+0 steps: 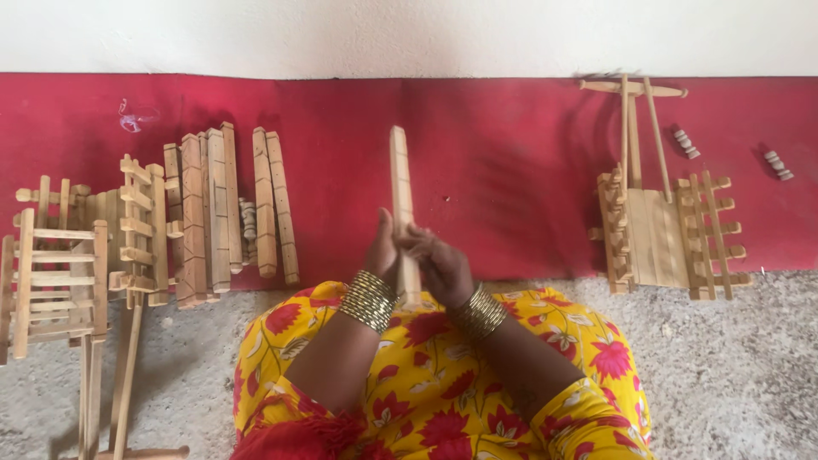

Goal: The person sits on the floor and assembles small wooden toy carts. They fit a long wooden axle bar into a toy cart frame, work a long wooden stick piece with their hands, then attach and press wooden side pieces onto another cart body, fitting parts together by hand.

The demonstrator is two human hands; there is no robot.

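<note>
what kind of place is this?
Probably a home craft spot on the floor: a red mat against a white wall, wooden frames and slats laid out on it.

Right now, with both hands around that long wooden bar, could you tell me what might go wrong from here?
Both the left hand and right hand grip only the lower end of the long wooden bar, so its free upper end could swing or slip. The bangles on the wrists might catch on the bar's notched edge. The stacked wooden slats on the red cloth lie close by on the left; a wide swing could perhaps knock them.
</note>
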